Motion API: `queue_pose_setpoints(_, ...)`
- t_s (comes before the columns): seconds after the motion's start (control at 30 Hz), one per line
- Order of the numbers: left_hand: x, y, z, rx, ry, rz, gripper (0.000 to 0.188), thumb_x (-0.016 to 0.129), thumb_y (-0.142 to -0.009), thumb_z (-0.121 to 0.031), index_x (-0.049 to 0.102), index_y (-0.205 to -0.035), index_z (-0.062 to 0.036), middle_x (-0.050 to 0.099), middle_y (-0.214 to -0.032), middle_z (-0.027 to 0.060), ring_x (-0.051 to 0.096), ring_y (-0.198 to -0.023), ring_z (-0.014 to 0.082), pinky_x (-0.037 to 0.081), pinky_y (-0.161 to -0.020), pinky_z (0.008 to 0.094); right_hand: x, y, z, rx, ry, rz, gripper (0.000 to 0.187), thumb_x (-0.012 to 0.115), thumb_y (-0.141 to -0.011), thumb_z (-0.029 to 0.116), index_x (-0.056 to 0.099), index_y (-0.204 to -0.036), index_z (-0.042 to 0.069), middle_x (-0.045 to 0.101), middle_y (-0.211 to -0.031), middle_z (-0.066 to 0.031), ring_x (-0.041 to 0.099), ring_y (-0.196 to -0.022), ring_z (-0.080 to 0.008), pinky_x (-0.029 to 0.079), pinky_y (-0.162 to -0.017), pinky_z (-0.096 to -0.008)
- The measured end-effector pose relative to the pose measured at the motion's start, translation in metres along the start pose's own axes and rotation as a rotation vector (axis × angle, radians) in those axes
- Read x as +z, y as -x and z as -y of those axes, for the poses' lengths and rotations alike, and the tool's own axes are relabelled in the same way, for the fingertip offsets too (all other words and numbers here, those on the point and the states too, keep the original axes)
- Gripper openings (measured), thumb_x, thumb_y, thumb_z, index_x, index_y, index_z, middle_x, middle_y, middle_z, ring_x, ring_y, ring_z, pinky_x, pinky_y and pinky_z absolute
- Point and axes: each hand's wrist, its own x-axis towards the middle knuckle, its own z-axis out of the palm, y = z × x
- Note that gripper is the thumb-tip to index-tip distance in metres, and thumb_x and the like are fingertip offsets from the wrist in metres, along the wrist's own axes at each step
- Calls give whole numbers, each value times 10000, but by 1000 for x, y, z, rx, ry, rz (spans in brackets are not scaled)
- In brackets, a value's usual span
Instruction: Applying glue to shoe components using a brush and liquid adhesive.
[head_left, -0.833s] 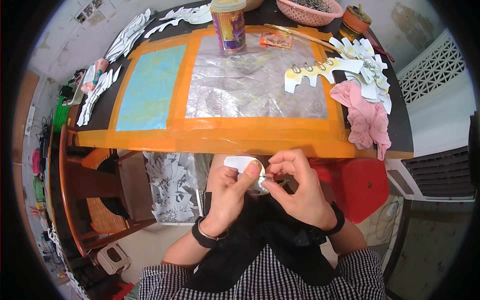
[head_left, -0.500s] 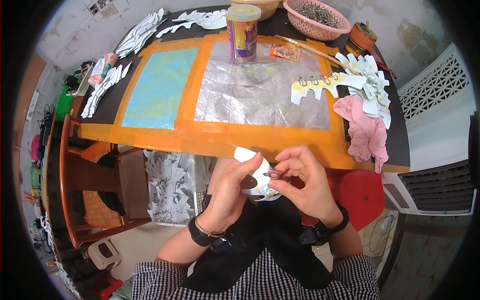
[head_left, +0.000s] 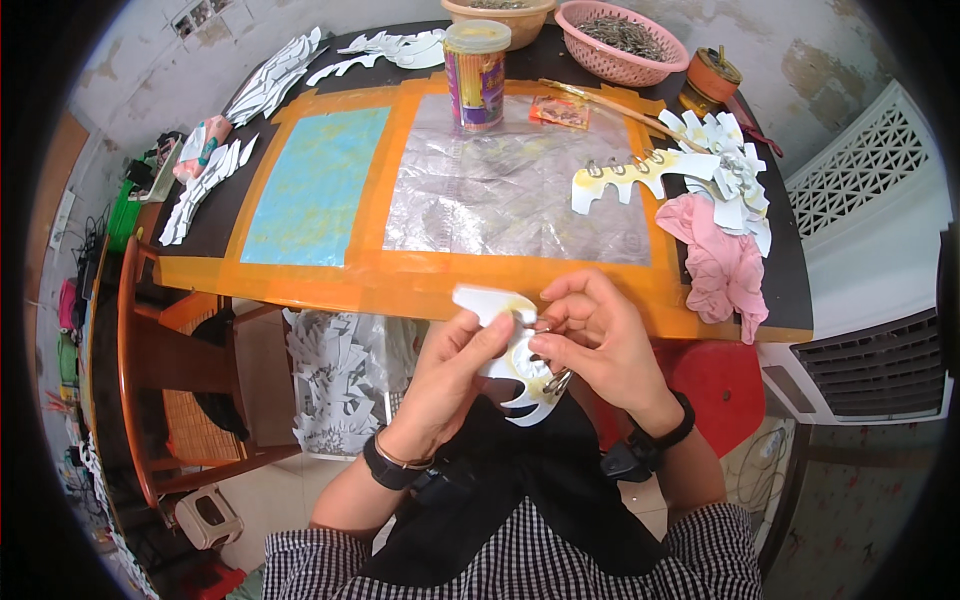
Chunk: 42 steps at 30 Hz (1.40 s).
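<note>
My left hand (head_left: 440, 380) pinches a white scalloped cut-out piece (head_left: 490, 298) between thumb and fingers, in front of the table's near edge. Yellow smears mark this piece. The thumb and forefinger of my right hand (head_left: 605, 350) close on a small metal ring (head_left: 543, 326) at the piece's edge. More metal loops (head_left: 560, 380) stick out from the piece below that thumb. On the table at right lies a similar white scalloped piece (head_left: 640, 172), smeared yellow and carrying several metal rings along its edge.
Beside that piece are a heap of white cut-outs (head_left: 735, 175) and a pink cloth (head_left: 712, 255). Farther back stand a lidded tub (head_left: 476, 75), a pink basket of metal parts (head_left: 625, 45) and an orange-topped jar (head_left: 708, 80) near a brush (head_left: 620, 105). A wooden chair (head_left: 180, 370) stands left.
The white piece has turned in my hands, its lower end swinging down and its top shifting left. Metal loops now show under my right thumb. The view has shifted slightly.
</note>
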Motion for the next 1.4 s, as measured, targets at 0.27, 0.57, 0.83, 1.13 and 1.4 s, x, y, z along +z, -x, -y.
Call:
queue_pose_setpoints(0.27,-6,-11,-8,78,155,-83,294,594,-1020,-308,644,-1148,-48,657,-994,30,660,-907,112,567,-783,287,3,-9,5,-14,-128,2,217,652,-969,84,548,-1141,4,663,-937,-46,640,-807,-75,532,-709,-227)
queue_pose_setpoints(0.57,-10,-18,-16,23,156,-25,342,588,-1022,-332,622,-1201,-42,659,-1029,40,664,-930,133,571,-789,297,0,-6,-10,61,36,105,158,709,-942,135,659,-976,-12,656,-899,4,584,-800,-29,473,-688,-198)
queue_pose_setpoints(0.83,-32,-17,-21,51,351,490,512,673,-966,-233,463,-1390,-38,606,-1238,85,591,-1167,161,525,-948,318,-4,-11,7,16,44,50,163,709,-940,131,651,-961,-20,662,-863,5,588,-783,-30,478,-684,-208)
queue_pose_setpoints(1.13,-3,-7,-9,164,147,86,300,689,-897,49,556,-1150,-43,665,-1101,80,674,-981,144,562,-868,292,3,-35,21,-128,183,-44,127,718,-916,85,633,-905,-9,649,-821,8,579,-733,-26,475,-636,-204)
queue_pose_setpoints(1.4,-2,-14,-7,337,42,-68,315,716,-860,85,567,-1122,-5,702,-1007,87,678,-954,143,541,-857,262,17,-39,21,-178,276,-66,150,726,-892,73,621,-879,-33,634,-741,-20,548,-654,-34,448,-565,-225)
